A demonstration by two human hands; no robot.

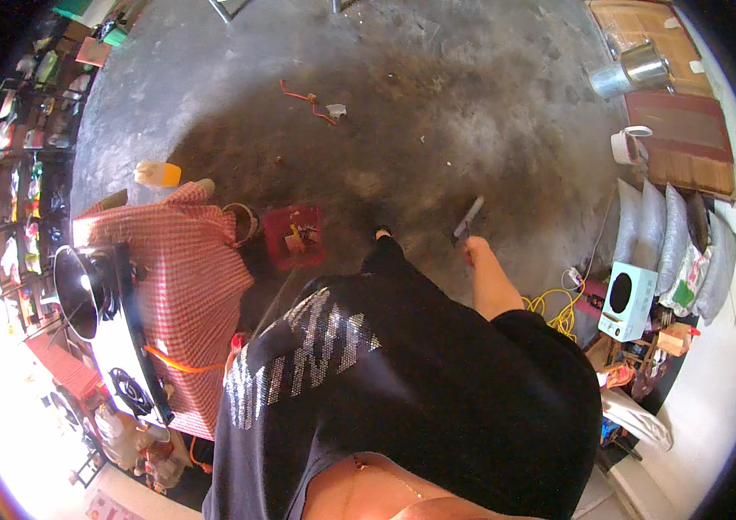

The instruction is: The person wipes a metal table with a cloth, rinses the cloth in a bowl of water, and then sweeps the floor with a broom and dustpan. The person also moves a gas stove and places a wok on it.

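A red long-handled dustpan (270, 239) rests on the floor with scraps and litter in it. Its thin handle runs back to a red grip beside my shirt. My left hand (232, 359) is at that grip, mostly hidden by the shirt; the little that shows appears closed around it. Ahead and to the right, my right hand (472, 249) is closed on a tool with a narrow grey head, which looks like a broom (469, 216). The hand hides most of its handle.
A table with a red checked cloth (179, 279) stands at left, bearing a fan-like machine (82, 292). A yellow jug (157, 174) and a red strip (295, 93) lie on the concrete floor. Yellow cable (560, 318), a mint-coloured appliance (628, 302) and filled bags (651, 214) line the right.
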